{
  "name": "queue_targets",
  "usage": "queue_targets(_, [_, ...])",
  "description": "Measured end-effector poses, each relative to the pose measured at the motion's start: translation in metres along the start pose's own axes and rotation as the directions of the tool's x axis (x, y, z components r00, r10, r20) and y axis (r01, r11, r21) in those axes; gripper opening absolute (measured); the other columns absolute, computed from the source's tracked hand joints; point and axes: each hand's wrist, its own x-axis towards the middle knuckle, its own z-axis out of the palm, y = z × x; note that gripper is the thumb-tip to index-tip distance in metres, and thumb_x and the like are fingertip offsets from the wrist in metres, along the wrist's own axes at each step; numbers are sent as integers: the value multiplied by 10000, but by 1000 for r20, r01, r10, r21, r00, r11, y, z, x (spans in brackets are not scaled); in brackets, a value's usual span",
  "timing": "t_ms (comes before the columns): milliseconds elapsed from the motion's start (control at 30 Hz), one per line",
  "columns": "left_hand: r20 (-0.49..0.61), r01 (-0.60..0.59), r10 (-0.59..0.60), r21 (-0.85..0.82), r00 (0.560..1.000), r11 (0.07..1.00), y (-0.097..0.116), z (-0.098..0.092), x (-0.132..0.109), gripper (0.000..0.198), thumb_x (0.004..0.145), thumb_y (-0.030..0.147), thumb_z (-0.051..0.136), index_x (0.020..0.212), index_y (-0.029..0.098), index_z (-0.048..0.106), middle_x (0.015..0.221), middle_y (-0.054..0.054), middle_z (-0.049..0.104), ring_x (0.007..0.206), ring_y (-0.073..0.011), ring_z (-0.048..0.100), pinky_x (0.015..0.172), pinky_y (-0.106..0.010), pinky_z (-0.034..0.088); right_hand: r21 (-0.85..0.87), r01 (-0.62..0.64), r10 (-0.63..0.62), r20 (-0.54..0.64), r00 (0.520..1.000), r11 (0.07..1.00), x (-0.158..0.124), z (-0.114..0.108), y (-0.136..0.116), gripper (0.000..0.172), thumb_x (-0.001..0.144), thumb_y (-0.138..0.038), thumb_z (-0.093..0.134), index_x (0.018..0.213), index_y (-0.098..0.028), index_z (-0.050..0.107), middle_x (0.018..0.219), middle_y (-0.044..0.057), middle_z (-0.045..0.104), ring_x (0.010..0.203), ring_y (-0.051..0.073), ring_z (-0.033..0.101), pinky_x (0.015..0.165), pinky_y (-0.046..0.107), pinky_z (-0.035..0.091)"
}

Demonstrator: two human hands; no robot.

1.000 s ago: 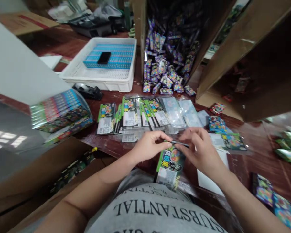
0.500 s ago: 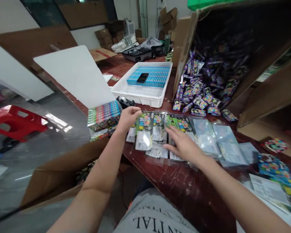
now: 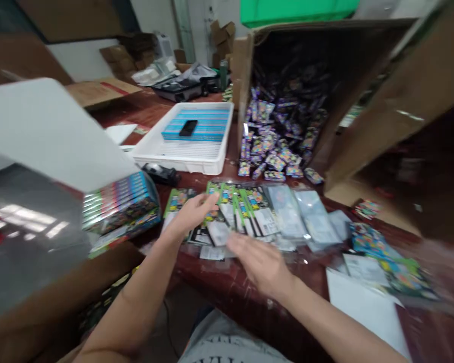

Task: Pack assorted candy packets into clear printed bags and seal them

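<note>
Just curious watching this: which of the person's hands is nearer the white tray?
Left. The left hand lies on the packets just below the white tray; the right hand hovers lower, nearer the table edge.

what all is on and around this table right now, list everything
green packets: a fanned row, green with white labels, table middle
clear sleeves: several, see-through, right of the row
small purple packs: a heap, spilling from the big cardboard box
white tray: one, holds blue boxes with a black phone on top
tape dispenser: one, black, before the tray
wrapped stack: one, multicolour, table's left edge
white sheet: one, right front
left hand: on the row's left end
right hand: open, blurred, near the row's front edge
</note>
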Motion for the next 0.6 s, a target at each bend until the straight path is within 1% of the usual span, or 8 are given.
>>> queue_targets(33, [40,4,0,-92,999,996,-2,13,-5,670,884,535,643,1406,128,537,1311,-188,687,1208,-287,662,990,-372,535,28,35,-35,23,999,999,-5,-9,-7,566,988,-77,413,1536,-214,418,1371,85,670,1345,201,570,1088,410,545])
queue_targets(100, [-13,-107,106,-183,994,977,-6,38,-14,959,851,418,718,1608,187,177,1600,-200,399,1480,-282,402,1144,-421,424,74,-6,-1,87,996,997,-15,-26,-16,413,1032,-252,482,1438,-196,537,1346,93,687,1320,208,594,1079,375,546])
queue_targets(200, [-54,-382,379,-75,924,921,-3,67,-28,1152,848,286,728,1611,316,-134,1723,-93,-45,1586,-263,-5,1265,-499,158,109,-198,187,101,977,974,-24,-53,-17,550,1003,-524,523,1415,-161,542,1418,140,625,1345,225,567,1105,390,515])
queue_targets(267, [75,-490,491,-32,868,871,8,83,-43,1163,878,239,689,1575,362,-234,1709,-48,-164,1572,-264,-107,1269,-523,71,49,-316,314,42,949,948,-28,-70,-12,585,1014,-468,522,1477,-117,455,1488,185,544,1411,252,486,1155,455,456])
queue_targets(333, [248,-503,512,-103,823,858,21,99,-60,1127,917,215,631,1547,383,-288,1719,-57,-96,1575,-257,-55,1266,-527,92,-54,-415,415,-19,910,908,-31,-84,-6,498,1023,-333,519,1466,-113,454,1455,198,552,1394,279,483,1143,510,449])
queue_targets(433, [428,-357,439,-260,790,897,33,122,-83,1029,958,221,567,1565,384,-249,1695,-106,198,1568,-230,159,1253,-520,183,-114,-533,535,-12,845,838,-38,-96,0,353,1014,-282,537,1342,-154,557,1250,159,648,1199,274,599,1014,489,532])
queue_targets(500, [468,-240,371,-315,802,918,34,136,-92,1012,957,231,575,1581,379,-208,1647,-118,332,1546,-214,254,1240,-512,234,-83,-598,598,-20,801,798,-46,-100,-1,295,977,-305,619,1244,-181,599,1121,112,671,1075,247,631,932,438,554])
queue_targets(600, [435,-154,287,-316,853,936,29,151,-95,1061,920,234,625,1588,367,-188,1612,-126,402,1518,-213,331,1200,-486,345,-59,-677,676,-46,736,733,-59,-110,-6,189,895,-291,738,1023,-199,633,929,40,677,869,192,641,772,334,537])
